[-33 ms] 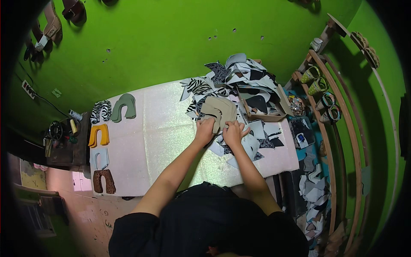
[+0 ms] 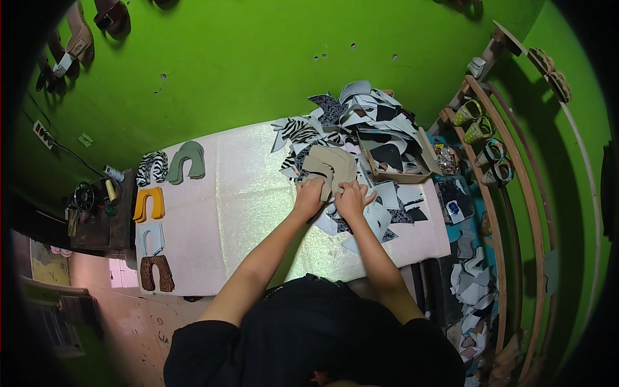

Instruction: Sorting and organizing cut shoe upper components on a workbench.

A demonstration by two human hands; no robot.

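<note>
- The green wall (image 2: 251,71) rises behind the table (image 2: 251,187), whose pale top bears stacks and scraps.
- At the right stands a wooden rack (image 2: 498,264), with sandals (image 2: 478,132) on it.
- A loose pile (image 2: 348,106) of scraps, white, grey, black and zebra-patterned, covers the table's far right part.
- Amid it sits a cardboard box (image 2: 400,176), heaped past its rim with mixed pieces, among them a black one (image 2: 387,156); its bottom is hidden.
- Beyond the table's right edge, what looks like a dark tray (image 2: 451,182) holds pale pieces and a small blue thing.
- The beige stack (image 2: 330,160), of curved pieces, lies over scraps just left of the box, in front of both hands.
- Five U-shaped stacks stand along the table's left side: zebra (image 2: 152,164), green (image 2: 188,155), yellow (image 2: 149,197), white (image 2: 149,232) and brown spotted (image 2: 157,264).
- The left hand (image 2: 309,195) touches the beige stack's lower left edge, fingers bent.
- The right hand (image 2: 350,201) touches its lower right edge, some fingers spread outward. Whether either hand is clamped on the stack cannot be told, since the undersides are hidden.
</note>
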